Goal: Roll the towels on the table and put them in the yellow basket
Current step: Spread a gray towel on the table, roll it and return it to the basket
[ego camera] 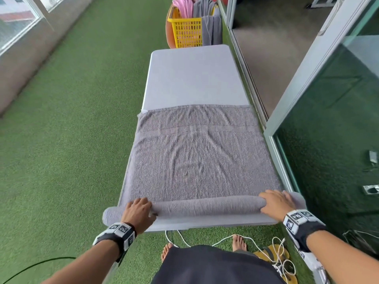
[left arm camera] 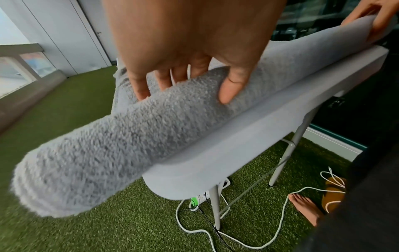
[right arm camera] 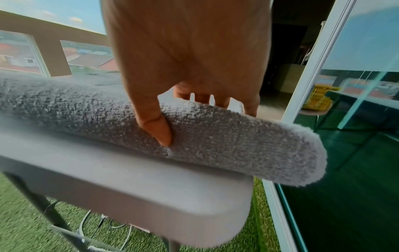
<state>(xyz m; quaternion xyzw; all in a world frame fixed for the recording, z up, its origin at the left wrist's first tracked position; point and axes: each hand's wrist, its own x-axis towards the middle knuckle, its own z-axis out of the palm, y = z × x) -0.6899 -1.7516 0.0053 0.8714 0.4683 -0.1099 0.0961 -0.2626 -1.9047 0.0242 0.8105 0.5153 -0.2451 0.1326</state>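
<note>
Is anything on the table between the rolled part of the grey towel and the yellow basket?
Nothing visible: past the grey terry towel the white table lies bare up to the yellow plastic basket, already draped with towels.

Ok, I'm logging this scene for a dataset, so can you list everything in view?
grey towel: one, grey, spread on the table, near end rolled, roll ends overhanging both sides
table: one, white, folding, on green turf
yellow basket: one, yellow, beyond the table's far end
hanging towels: pink and grey, over the basket
cables: white, on turf by the feet
sandal: yellow, near right foot
glass partition: right of the table
left hand: curled over the roll
right hand: curled over the roll
feet: two, bare
</note>
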